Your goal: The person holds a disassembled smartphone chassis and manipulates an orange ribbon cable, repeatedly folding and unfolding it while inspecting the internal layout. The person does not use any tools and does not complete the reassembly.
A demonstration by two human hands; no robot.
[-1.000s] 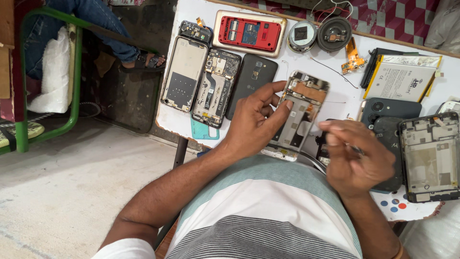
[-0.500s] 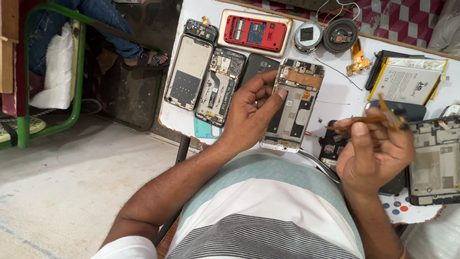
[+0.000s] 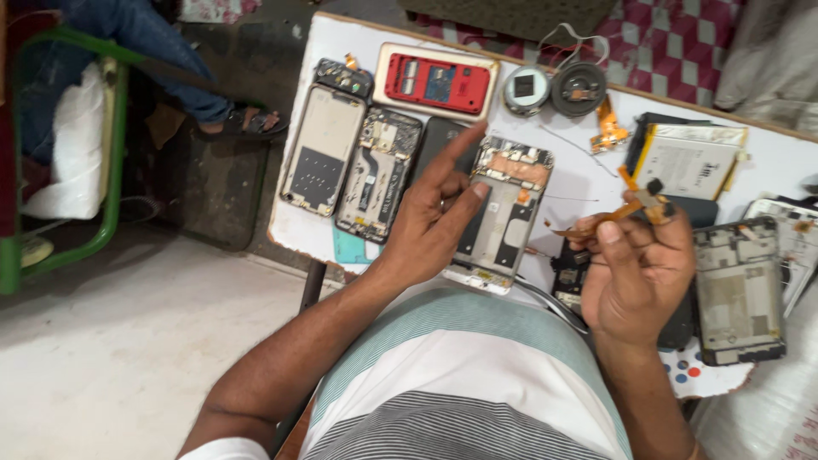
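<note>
A: Two hands in view over the white bench. We log the left hand curled around the left edge of an opened phone frame, thumb across its inner face, index finger pointing to the far side. The frame lies tilted at the near middle of the bench, its near end over the edge.

B: We agree. The right hand is raised just right of that frame, fingers closed in a pinch on an orange flex cable with a small dark part at its far end.

A: Left of the frame we note two more stripped phone bodies side by side, and a red phone back beyond them.

B: To the right, another bare phone chassis near the right hand, and a battery farther back. Two round parts sit at the far edge.
</note>
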